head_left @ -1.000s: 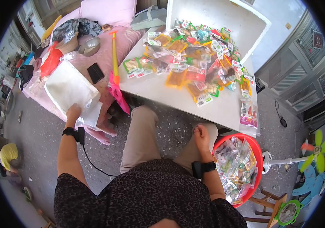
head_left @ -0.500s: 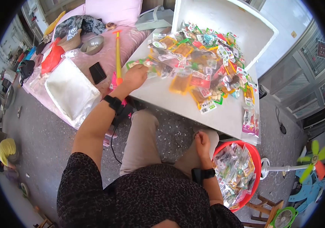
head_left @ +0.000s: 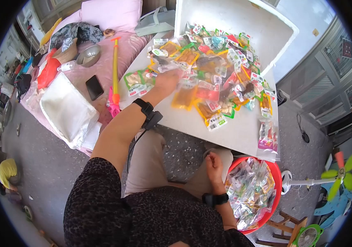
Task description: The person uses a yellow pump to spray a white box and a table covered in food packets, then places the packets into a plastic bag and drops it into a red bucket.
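Note:
My left hand (head_left: 167,81) reaches over the left part of a heap of small food packets (head_left: 213,61) on the white table (head_left: 167,119). Its fingers are blurred against the packets, so their grip cannot be made out. Green-edged packets (head_left: 135,79) lie just left of it, and an orange-edged packet (head_left: 185,95) is close on its right. My right hand (head_left: 214,168) rests over my right thigh with the fingers curled in and nothing visible in them. Beside it stands a red tub (head_left: 278,181) full of clear-wrapped packets.
A white foam box (head_left: 237,20) stands behind the heap. Pink packets (head_left: 268,138) lie at the table's right corner. The bed (head_left: 130,49) on the left holds a phone (head_left: 94,87), bowl (head_left: 88,56) and white foam tray (head_left: 67,109). A fan (head_left: 340,173) is at right; a person (head_left: 8,173) is far left.
My left hand has moved right, from the table's left side to the packets near the heap's middle. Green-edged packets now show where it was. My right hand stays over my thigh.

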### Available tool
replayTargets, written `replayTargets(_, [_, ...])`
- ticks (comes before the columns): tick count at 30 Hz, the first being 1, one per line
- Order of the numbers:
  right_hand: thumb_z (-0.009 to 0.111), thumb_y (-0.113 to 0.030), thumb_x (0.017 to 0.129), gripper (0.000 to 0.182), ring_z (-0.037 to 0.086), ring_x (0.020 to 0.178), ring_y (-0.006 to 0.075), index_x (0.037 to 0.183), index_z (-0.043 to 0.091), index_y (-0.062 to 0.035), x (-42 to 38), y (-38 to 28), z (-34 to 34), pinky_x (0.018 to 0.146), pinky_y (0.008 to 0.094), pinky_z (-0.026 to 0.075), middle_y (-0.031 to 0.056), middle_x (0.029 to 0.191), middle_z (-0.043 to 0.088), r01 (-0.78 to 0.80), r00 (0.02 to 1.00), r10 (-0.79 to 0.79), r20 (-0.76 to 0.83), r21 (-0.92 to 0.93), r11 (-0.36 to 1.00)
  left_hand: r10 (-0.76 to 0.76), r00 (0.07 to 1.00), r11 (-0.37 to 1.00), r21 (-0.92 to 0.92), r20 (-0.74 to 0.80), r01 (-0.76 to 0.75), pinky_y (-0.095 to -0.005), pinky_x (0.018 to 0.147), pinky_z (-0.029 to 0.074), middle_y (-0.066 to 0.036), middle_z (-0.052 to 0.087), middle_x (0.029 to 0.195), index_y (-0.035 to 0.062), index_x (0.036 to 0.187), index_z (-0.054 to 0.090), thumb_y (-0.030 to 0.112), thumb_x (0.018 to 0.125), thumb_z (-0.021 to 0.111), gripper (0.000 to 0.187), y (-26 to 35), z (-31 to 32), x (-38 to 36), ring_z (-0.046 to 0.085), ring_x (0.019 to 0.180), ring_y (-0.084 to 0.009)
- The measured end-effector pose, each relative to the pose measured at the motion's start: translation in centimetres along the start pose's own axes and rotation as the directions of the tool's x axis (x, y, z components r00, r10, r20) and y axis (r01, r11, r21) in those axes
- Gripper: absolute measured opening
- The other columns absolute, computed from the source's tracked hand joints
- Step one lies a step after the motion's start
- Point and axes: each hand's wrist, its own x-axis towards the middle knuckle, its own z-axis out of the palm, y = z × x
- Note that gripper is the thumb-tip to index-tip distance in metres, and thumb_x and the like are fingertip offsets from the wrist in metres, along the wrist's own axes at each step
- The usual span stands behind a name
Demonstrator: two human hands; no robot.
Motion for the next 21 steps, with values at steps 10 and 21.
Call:
replayTargets(10, [0.052,-0.006,0.077,0.018,0.053,0.069,0.0129,0.093,0.052,0.0,0.2,0.0,0.6,0.061,0.0235,0.043,0.0075,0.079,0.055,0.015,1.0,-0.016,0.014,0.038,0.999,0.02,0.996,0.982,-0.188,0.084,-0.004,-0.0365,0.049,0.04,-0.009,0.041,0.062,0.0055,0.06,0.045,0.008,0.064,0.051,0.007,5.2,-5.7,-7.6,0.048,0.055,-0.0266])
replayTargets(21, [0.048,-0.017,0.082,0.026,0.054,0.07,0.0131,0.101,0.045,-0.0004,2.6,-5.2,1.6,0.056,0.0229,0.043,0.0065,0.085,0.054,-0.46,0.888,0.388,0.249,0.425,0.78,0.11,0.994,0.847,-0.522,-0.016,-0.102,-0.0371,0.055,0.04,-0.012,0.043,0.067,0.0037,0.064,0.044,0.006,0.064,0.05,0.007,10.1,-7.2,-14.8,0.047,0.063,-0.0294])
